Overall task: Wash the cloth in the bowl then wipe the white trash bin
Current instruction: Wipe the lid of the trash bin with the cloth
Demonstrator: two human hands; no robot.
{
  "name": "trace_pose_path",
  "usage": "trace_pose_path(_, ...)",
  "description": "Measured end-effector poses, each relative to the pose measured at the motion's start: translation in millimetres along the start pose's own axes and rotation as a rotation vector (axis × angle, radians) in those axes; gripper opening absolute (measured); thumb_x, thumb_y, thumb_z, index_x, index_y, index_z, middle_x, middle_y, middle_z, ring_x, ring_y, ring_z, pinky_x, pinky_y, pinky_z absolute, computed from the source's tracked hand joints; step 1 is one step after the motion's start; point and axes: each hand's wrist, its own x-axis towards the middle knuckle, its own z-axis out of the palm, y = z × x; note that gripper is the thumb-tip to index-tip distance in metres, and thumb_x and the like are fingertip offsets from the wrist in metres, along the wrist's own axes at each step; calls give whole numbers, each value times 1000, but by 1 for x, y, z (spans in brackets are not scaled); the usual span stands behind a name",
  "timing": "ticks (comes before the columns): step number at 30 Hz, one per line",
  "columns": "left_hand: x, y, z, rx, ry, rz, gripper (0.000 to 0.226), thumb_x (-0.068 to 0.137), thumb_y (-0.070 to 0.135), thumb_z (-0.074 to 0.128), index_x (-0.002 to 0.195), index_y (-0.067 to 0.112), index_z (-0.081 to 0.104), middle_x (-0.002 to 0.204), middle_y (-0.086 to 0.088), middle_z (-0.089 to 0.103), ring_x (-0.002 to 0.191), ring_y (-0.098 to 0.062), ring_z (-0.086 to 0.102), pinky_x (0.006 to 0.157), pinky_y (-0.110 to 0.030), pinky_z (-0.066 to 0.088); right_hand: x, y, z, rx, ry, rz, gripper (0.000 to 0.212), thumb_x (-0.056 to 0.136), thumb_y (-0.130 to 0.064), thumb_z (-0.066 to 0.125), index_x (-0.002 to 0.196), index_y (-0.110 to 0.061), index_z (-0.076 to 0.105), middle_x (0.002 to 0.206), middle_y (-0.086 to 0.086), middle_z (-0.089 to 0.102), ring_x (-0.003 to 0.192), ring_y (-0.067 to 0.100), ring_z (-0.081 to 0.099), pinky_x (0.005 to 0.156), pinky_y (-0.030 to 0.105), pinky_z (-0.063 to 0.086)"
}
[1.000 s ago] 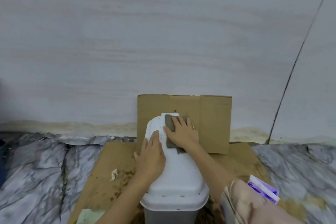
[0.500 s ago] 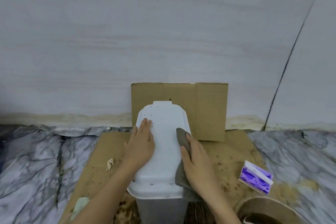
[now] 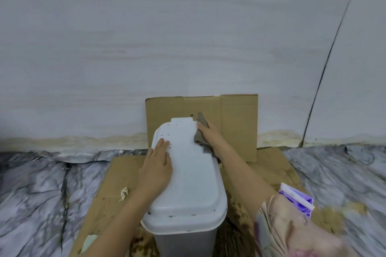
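The white trash bin [image 3: 188, 190] is seen upright on flattened cardboard [image 3: 121, 175] laid over a marbled grey floor [image 3: 41, 183]; its lid is closed and small dark specks are noted near the far left corner and along the near rim. A second cardboard sheet [image 3: 238, 123] is propped against the pale wall [image 3: 167, 37] directly behind the bin.

The left hand [image 3: 156, 169] is laid flat on the left half of the lid, palm down, fingers straight and held together, pointing toward the wall; nothing is gripped by it.

The right hand [image 3: 211, 137] is placed at the far right edge of the lid, and the cloth [image 3: 199, 140] is pressed by it against the lid's side. The cloth is grey-brown and crumpled; one corner is seen sticking up above the fingers, and a fold is seen hanging below the palm against the bin's right flank. The fingers are lying over the cloth; whether they are curled round it or only pressing it cannot be told from this angle.

A light patterned sleeve [image 3: 292, 229] is seen, blurred, at lower right. A purple and white packet [image 3: 296, 200] is noted on the cardboard just beyond that sleeve. A small crumpled scrap of paper [image 3: 124, 193] is recorded on the cardboard left of the bin, apart from it. The bowl is not identifiable in the head view
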Motion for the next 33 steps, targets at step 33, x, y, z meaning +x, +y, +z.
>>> trace_pose_path(33,-1,-62,-57,-180,49,-29,43,103,13,27,145,18,34,155,4,27,142,-12,23,105,-14,12,-184,30,79,-140,-32,-280,50,98,-48,33,146,-45,21,146,-39,4,125,-23,11,103,11,14)
